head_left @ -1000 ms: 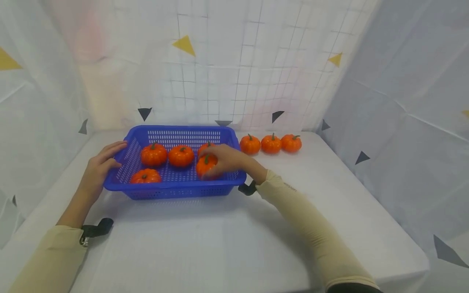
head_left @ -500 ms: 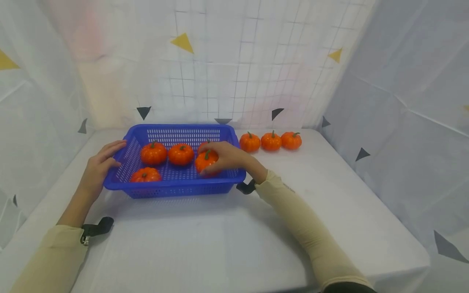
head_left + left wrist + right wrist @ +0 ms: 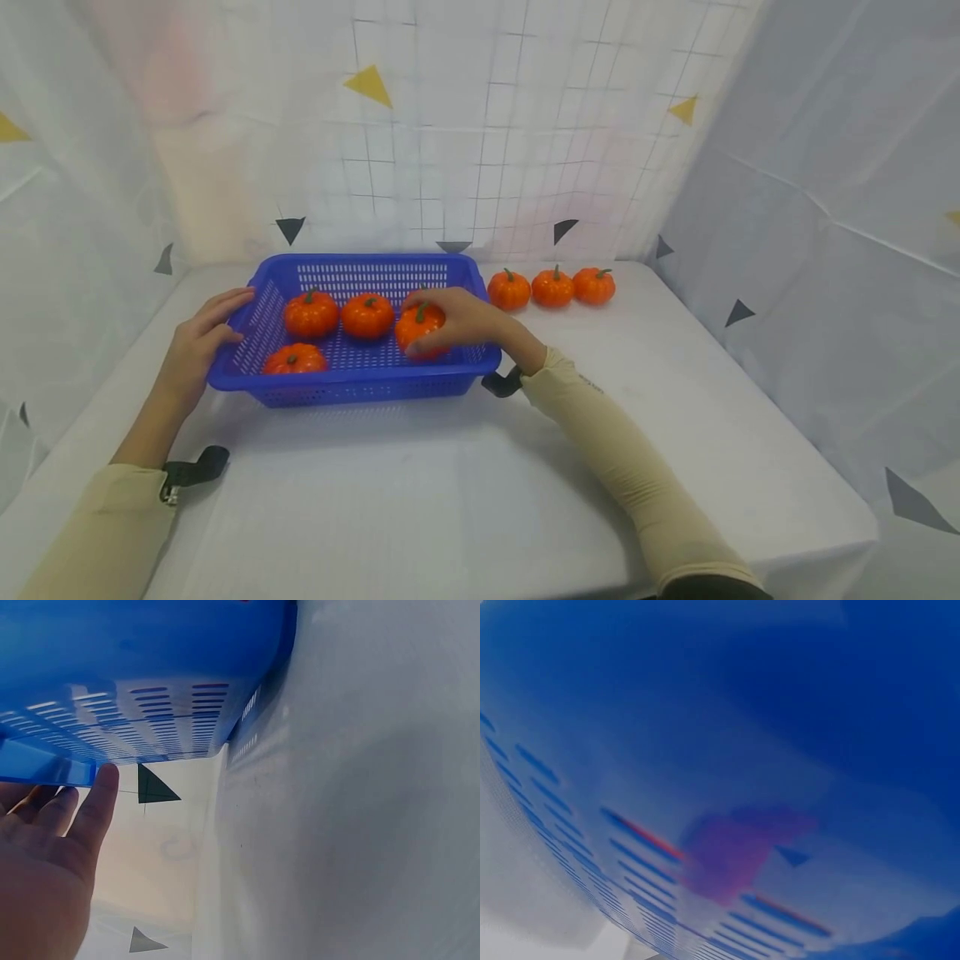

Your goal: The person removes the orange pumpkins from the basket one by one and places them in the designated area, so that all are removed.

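Note:
A blue plastic basket with slotted sides holds several small orange pumpkins. My left hand touches its left rim from outside; in the left wrist view, the fingertips lie right at the rim. Inside the basket at the right, my right hand grips a pumpkin, thumb on the near side and fingers on the far side. Another pumpkin behind it is almost hidden by that hand. Two pumpkins, one at the middle and one further left, sit in the back row. A front-left pumpkin is partly covered by the rim.
Three more pumpkins stand in a row on the white table, right of the basket near the back wall. White sheeting with dark and yellow triangles encloses the table. The basket's wall fills most of the right wrist view.
My right hand has shifted the gripped pumpkin slightly toward the back of the basket, covering more of the one behind. The left hand stays at the rim. The head view has shifted slightly.

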{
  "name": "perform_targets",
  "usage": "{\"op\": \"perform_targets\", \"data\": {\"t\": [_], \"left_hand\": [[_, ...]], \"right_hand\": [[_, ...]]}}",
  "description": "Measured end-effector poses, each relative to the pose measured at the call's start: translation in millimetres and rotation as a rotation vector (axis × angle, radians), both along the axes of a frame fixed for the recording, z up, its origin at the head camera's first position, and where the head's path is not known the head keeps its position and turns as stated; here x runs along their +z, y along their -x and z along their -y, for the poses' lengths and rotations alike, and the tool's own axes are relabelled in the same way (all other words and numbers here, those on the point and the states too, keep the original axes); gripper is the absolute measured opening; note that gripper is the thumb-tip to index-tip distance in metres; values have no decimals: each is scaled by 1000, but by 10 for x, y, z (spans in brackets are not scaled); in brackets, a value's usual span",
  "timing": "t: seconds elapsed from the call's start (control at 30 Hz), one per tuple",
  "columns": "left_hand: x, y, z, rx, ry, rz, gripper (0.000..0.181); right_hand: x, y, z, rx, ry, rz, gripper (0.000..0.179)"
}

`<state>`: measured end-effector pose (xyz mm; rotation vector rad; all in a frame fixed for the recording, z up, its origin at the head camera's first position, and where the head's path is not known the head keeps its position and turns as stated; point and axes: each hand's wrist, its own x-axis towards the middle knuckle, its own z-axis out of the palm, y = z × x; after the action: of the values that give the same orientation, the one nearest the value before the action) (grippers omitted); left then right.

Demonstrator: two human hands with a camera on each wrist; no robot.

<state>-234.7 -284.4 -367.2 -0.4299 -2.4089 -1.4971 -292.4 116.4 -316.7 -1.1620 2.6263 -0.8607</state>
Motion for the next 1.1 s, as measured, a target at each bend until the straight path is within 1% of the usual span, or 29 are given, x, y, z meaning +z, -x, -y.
{"op": "perform_targets", "data": {"t": [0.23,0.37,0.57,0.73,0.83,0.97,1.1], "left_hand": [[-17,9,5,-1,-8,13,51],[-21,15,7,-1,-8,18,51],[-15,11,7,-7,1,-4,50],[-14,8,4,-16,-13,6,50],[-2,0,5,-13,7,-6,50],[8,-13,16,-8,24,-13,49],[-5,-4,18,-21,-4,4,50]], "right_hand": [[3,3,-1,-14,33,-33,55],[19,-7,-8,-35,55,-27,54],[35,-18,-17,-64,76,-39,53],[67,-28,-43,-93,100,-58,51],[95,-40,-59,-99,129,-72,49],[120,-46,-75,-107,147,-77,49],[147,-51,-101,-133,144,-67,53]]}}
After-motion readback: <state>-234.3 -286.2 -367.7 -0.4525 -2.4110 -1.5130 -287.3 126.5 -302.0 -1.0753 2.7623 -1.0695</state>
